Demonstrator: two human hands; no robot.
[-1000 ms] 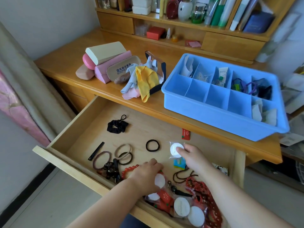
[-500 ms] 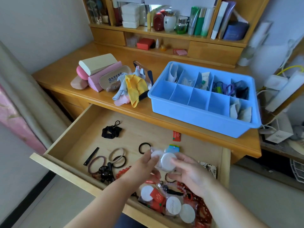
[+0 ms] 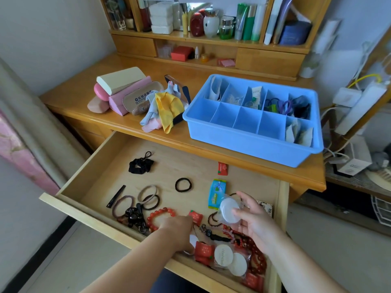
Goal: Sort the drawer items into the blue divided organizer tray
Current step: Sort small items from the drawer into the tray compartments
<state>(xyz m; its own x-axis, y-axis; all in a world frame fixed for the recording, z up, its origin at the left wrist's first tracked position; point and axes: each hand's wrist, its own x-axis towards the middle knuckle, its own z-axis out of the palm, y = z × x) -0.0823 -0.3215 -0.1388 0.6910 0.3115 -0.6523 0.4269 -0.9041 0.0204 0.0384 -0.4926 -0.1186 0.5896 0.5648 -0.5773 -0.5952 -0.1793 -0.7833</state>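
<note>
Chinese print w/ round logo on tan glasses case (image 3: 141, 99), characters too blurred to read; faint script on white round pad (image 3: 223, 255) in drawer (image 3: 101, 166), illegible.

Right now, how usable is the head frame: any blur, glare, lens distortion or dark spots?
Head view: soft daylight, no harsh glare. Wide-angle bending curves the drawer front and shelf edges. The right hand holding white round packets is slightly soft; the left hand and blue organizer tray read clearly. Right edge clutter is smeared.
</note>
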